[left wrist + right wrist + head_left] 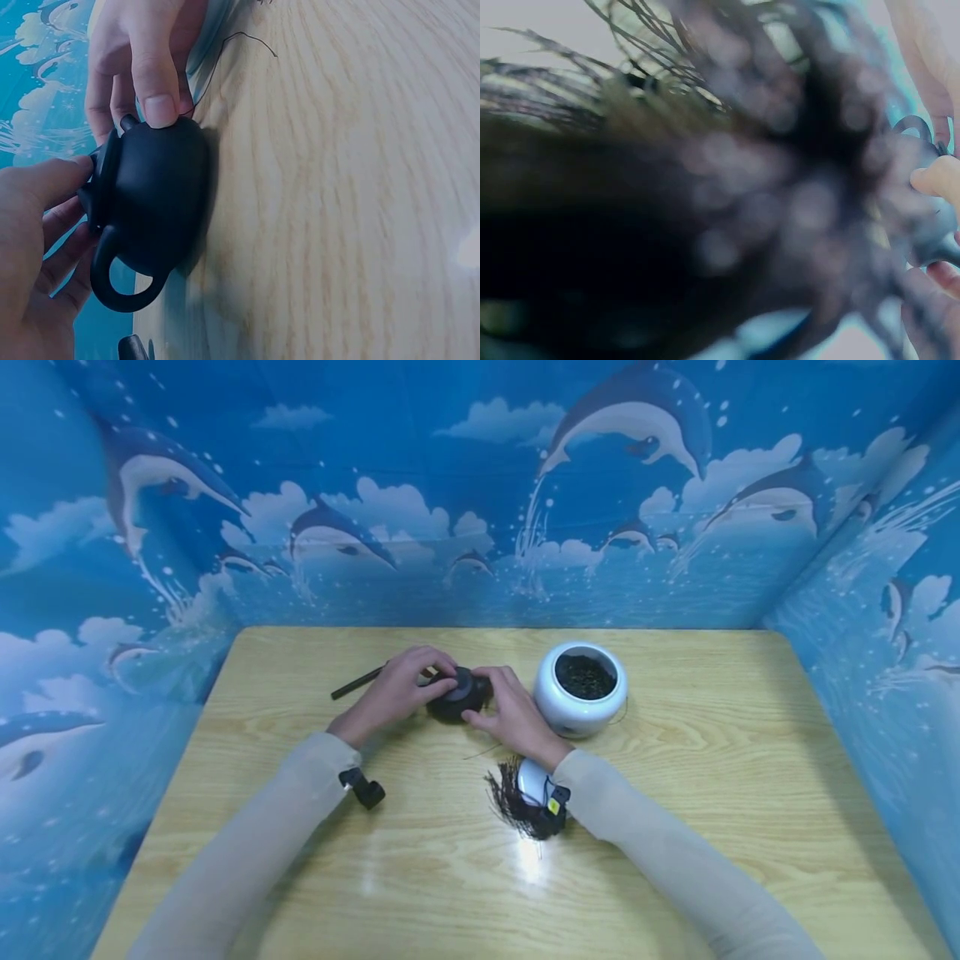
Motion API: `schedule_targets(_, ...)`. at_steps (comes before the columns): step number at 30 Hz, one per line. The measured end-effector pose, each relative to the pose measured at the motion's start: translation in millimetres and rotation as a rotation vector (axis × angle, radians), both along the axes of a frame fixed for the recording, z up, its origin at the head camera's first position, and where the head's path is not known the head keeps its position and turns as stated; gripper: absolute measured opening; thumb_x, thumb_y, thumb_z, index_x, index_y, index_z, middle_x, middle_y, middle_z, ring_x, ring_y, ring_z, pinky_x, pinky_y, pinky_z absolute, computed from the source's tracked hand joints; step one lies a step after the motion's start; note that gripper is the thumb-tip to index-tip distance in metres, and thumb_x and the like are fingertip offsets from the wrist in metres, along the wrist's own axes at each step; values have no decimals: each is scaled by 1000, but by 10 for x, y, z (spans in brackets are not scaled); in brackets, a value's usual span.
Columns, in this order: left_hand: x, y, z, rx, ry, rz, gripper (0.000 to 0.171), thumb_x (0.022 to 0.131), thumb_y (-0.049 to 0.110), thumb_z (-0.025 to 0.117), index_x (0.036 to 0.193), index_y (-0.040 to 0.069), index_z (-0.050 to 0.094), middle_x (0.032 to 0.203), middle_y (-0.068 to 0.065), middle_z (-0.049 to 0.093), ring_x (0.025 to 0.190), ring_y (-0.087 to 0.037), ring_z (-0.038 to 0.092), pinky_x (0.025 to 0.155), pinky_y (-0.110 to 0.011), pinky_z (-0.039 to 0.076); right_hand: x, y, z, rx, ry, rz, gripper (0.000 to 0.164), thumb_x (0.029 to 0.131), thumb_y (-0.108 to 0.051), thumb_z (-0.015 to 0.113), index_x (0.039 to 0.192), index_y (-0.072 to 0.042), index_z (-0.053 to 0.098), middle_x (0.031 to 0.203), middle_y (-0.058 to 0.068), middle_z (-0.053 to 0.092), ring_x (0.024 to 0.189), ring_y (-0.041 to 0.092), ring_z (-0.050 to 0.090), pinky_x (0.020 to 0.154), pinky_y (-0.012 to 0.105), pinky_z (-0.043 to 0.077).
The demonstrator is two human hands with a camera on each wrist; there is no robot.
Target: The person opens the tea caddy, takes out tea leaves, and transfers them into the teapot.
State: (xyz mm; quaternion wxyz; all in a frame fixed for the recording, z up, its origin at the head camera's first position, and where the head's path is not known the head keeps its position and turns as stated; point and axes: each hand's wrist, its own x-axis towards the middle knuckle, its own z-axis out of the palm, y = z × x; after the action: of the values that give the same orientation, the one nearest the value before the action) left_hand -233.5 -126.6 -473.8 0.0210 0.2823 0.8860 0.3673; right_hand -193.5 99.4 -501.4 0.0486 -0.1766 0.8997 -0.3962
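A dark round teapot (446, 710) stands on the wooden table. Its body (161, 195) and loop handle show well in the left wrist view, the lid (107, 180) lying on top. My left hand (405, 687) holds the lid by its knob, thumb on one side and fingers on the other. On the spout side, my right hand (517, 714) grips the teapot, its thumb pressing the body. Dark wiry strands (516, 806) hang in a bundle by the right wrist, next to a white rounded object (534, 783). Those strands, blurred, block most of the right wrist view.
Right of the teapot stands a white jar (576, 717) with dark leafy stuff (585, 677) inside. A thin black stick (358, 682) lies behind the left forearm. Loose strands lie on the table (420, 860). A dolphin-print curtain (420, 585) surrounds the far and side edges.
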Motion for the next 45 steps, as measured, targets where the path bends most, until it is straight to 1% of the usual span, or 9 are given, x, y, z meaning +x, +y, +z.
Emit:
schedule_targets(10, 15, 1, -12, 19, -45, -2, 15, 95, 26, 73, 107, 18, 70, 122, 1, 66, 114, -18, 59, 91, -41, 55, 9, 8, -2, -16, -11, -3, 69, 92, -33, 78, 148, -14, 44, 138, 5, 47, 110, 16, 55, 92, 35, 50)
schedule_targets(17, 12, 3, -16, 2, -40, 1, 18, 96, 27, 72, 111, 18, 70, 122, 1, 66, 116, -19, 58, 95, -43, 52, 21, 16, -2, -26, -36, -5, 71, 92, -35, 76, 151, -15, 42, 139, 5, 47, 111, 17, 55, 90, 36, 50)
schedule_targets(21, 10, -11, 1, 0, -25, -5, 18, 96, 26, 73, 111, 18, 70, 124, 1, 66, 120, -20, 56, 99, -44, 50, 40, 16, 52, -12, -39, -7, 76, 92, -37, 77, 154, -17, 38, 142, 7, 46, 114, 21, 56, 93, 37, 51)
schedule_targets(25, -7, -16, 34, 11, 18, -21, 19, 95, 26, 73, 111, 17, 70, 123, 1, 67, 119, -19, 57, 99, -43, 50, 65, 32, 183, 21, -7, 2, 79, 92, -39, 76, 156, -18, 34, 148, 9, 42, 125, 25, 52, 102, 42, 48)
schedule_targets(29, -3, -15, 84, 36, 51, -30, 20, 96, 26, 72, 113, 15, 70, 123, 1, 67, 119, -18, 56, 96, -40, 51, 86, 78, 360, 28, 51, 36, 78, 93, -39, 74, 156, -15, 34, 152, 8, 39, 138, 25, 42, 112, 47, 39)
schedule_targets(32, 11, -13, 125, 57, 86, -38, 19, 98, 25, 71, 112, 14, 71, 123, 0, 67, 121, -20, 55, 98, -41, 50, 99, 133, 506, 16, 101, 84, 76, 94, -40, 74, 155, -16, 36, 154, 6, 39, 142, 24, 37, 116, 47, 34)
schedule_targets(35, 35, 8, 174, 72, 151, -57, 17, 97, 23, 71, 111, 13, 71, 123, -2, 68, 122, -22, 55, 102, -45, 46, 104, 206, 646, 0, 158, 129, 73, 95, -42, 72, 154, -19, 37, 154, 3, 39, 142, 20, 36, 116, 47, 33)
schedule_targets(40, 92, 100, 234, 90, 262, -123, 15, 97, 18, 72, 109, 10, 72, 119, -4, 70, 118, -24, 56, 106, -48, 41, 100, 371, 852, -20, 247, 149, 69, 96, -44, 70, 153, -21, 40, 155, 0, 39, 143, 18, 35, 114, 49, 35)
schedule_targets(45, 164, 250, 265, 102, 309, -210, 16, 98, 19, 69, 112, 11, 72, 119, -5, 69, 116, -22, 58, 107, -45, 39, 69, 550, 1006, -3, 304, 139, 72, 94, -43, 73, 154, -22, 40, 155, 2, 38, 144, 21, 34, 115, 52, 34)
